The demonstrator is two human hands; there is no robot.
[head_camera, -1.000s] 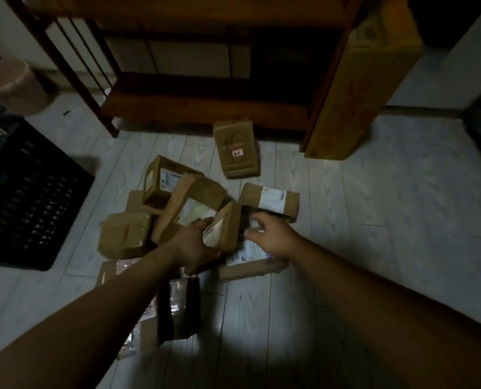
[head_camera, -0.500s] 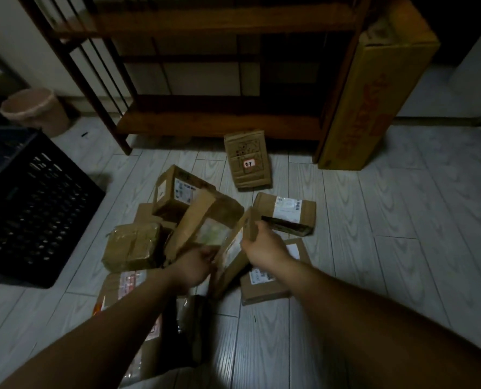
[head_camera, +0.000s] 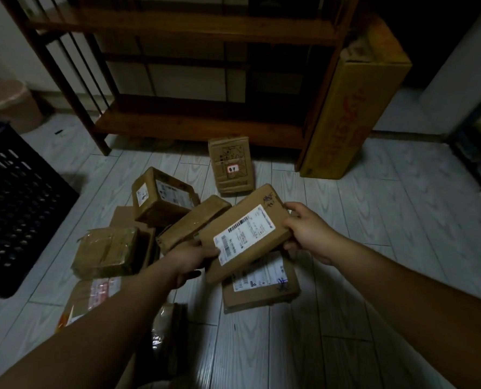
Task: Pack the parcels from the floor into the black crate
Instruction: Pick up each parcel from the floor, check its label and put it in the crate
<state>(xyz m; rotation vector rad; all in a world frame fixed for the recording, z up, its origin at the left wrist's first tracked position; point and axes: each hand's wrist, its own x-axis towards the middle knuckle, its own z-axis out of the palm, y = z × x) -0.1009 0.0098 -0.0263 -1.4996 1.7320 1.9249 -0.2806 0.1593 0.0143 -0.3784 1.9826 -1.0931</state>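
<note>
Parcel (head_camera: pixel 247 234) gripped at opposite ends by left hand (head_camera: pixel 188 261) and right hand (head_camera: pixel 312 234).

1. Held parcel (head_camera: pixel 245 234): brown cardboard, white label with black barcode and print.
2. Crate (head_camera: pixel 17 220): black, grid of holes.
3. Floor (head_camera: pixel 374 234): pale grey wood-grain planks.
4. Tall box (head_camera: pixel 354 108): yellow-tan, red lettering.
5. Shelf unit (head_camera: pixel 191 32): dark brown wood.
6. Bin (head_camera: pixel 6 99): pinkish.

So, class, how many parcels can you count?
9 visible: held parcel, flat parcel beneath it, lone parcel by the shelf, six in the left heap; more may hide.
</note>
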